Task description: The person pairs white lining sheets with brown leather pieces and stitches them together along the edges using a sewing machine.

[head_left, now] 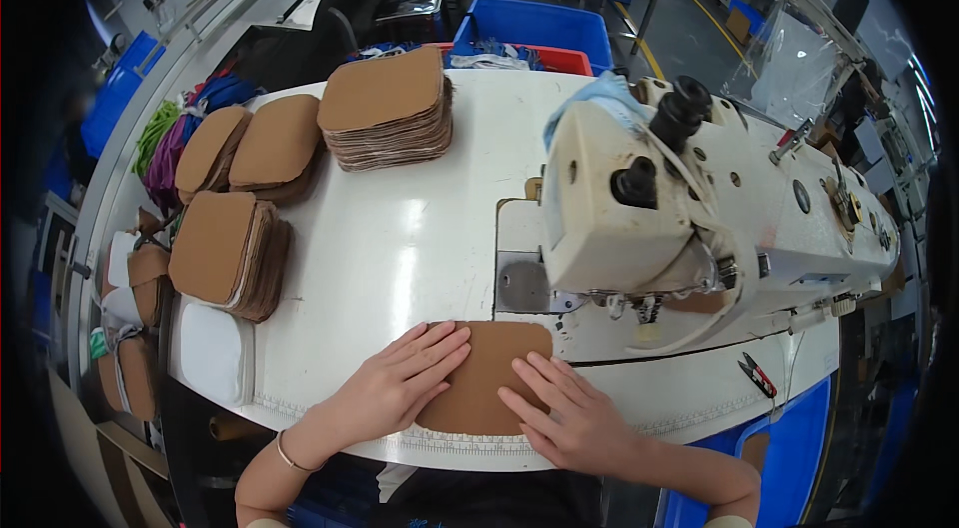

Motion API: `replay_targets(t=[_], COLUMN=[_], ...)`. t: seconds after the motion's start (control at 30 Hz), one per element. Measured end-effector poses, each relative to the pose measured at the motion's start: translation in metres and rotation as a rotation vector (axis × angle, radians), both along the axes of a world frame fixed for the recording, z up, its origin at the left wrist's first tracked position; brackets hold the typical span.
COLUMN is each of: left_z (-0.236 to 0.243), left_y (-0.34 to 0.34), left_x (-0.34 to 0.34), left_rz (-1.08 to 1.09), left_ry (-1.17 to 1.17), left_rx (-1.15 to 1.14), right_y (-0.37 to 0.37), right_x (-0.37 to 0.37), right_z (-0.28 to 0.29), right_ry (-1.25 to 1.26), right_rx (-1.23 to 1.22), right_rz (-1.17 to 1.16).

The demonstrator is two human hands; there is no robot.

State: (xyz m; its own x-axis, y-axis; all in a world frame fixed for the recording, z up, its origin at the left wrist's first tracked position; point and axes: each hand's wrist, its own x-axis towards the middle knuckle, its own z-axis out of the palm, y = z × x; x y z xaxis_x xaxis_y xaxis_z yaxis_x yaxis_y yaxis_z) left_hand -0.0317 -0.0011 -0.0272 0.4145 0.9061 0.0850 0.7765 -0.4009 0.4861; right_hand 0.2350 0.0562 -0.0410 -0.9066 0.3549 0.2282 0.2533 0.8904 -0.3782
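Observation:
A brown fabric panel (pixel 489 388) with rounded corners lies flat at the front edge of the white sewing table (pixel 370 258). My left hand (pixel 405 373) rests on its left side, fingers stretched out over the cloth. On the right side of the panel, my right hand (pixel 569 408) lies with its fingers spread. Neither hand grips anything that I can see. Just beyond the panel is the metal plate (pixel 526 283) of a white industrial sewing machine (pixel 639 198), whose needle area (pixel 647 310) sits to the right.
Stacks of brown panels (pixel 385 93) (pixel 215 248) stand at the table's left and back. White pads (pixel 213 353) lie at the left edge. Red-handled thread snips (pixel 757 375) lie at the right. Blue bins (pixel 539 23) stand behind and below the right edge.

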Motion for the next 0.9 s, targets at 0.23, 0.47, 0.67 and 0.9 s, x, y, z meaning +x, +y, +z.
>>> replay_targets(t=[0.23, 0.47, 0.67, 0.9], left_z=[0.028, 0.071, 0.034, 0.036], left_y=[-0.051, -0.145, -0.153, -0.151], left_x=[-0.072, -0.162, -0.157, -0.181], left_rz=[0.555, 1.107, 0.681, 0.845], left_ry=[-0.141, -0.083, 0.309, -0.308], left_rx=[0.194, 0.168, 0.136, -0.055], right_y=[0.004, -0.001, -0.008, -0.024], right_x=[-0.005, -0.013, -0.069, -0.194], right_z=[0.002, 0.011, 0.02, 0.017], right_ry=[-0.015, 0.003, 0.093, 0.156], right_rx=[0.057, 0.19, 0.181, 0.118], right_rz=[-0.028, 0.023, 0.247, 0.513])
